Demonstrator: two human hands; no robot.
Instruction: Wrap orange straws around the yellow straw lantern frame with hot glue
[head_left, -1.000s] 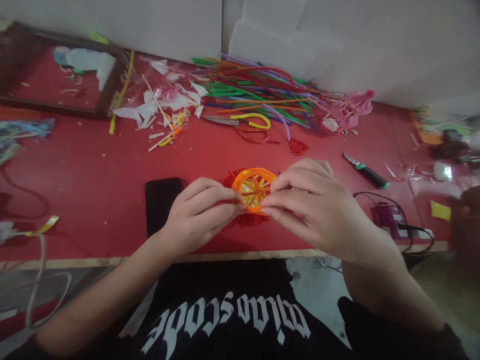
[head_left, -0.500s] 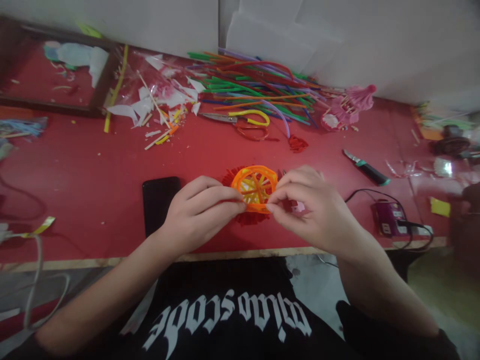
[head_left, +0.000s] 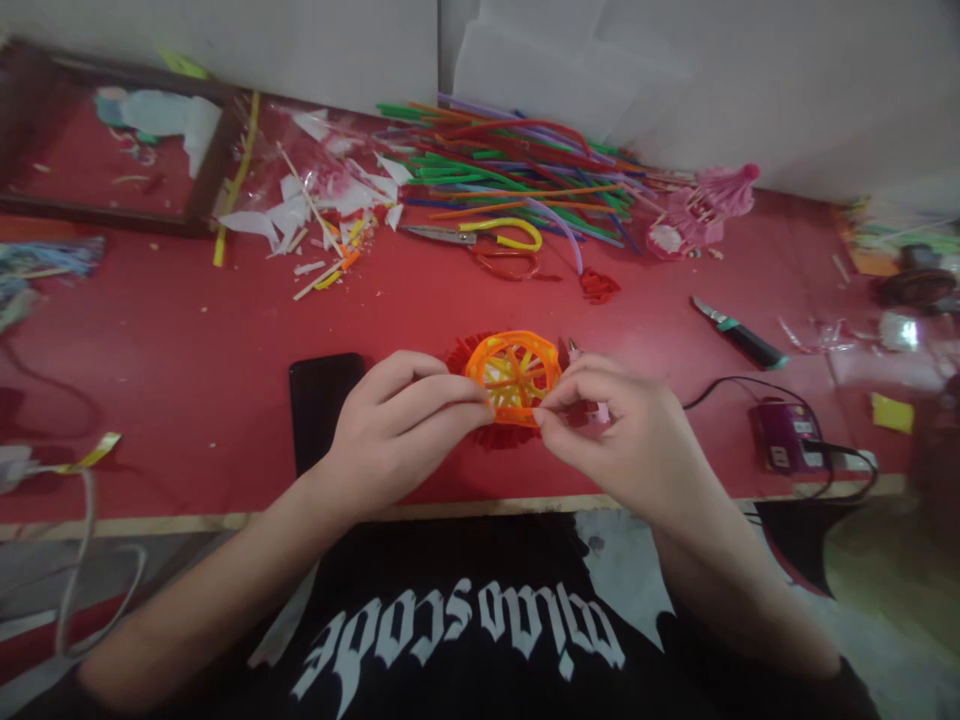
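Observation:
An orange pipe-cleaner ball (head_left: 514,372) with yellow spokes inside is held just above the red table (head_left: 187,350), over a red fringed piece. My left hand (head_left: 397,425) grips its left side with curled fingers. My right hand (head_left: 622,435) pinches its lower right edge between thumb and fingertips.
A black phone (head_left: 322,405) lies left of my hands. Scissors with a yellow handle (head_left: 480,237), a pile of coloured pipe cleaners (head_left: 517,170), paper scraps (head_left: 315,215), a craft knife (head_left: 739,335), a pink paper umbrella (head_left: 705,205) and a purple device with cables (head_left: 784,440) lie around.
My right hand has drawn back toward me, its fingers curling into a tighter pinch on the ball's lower right edge. The left hand has barely moved.

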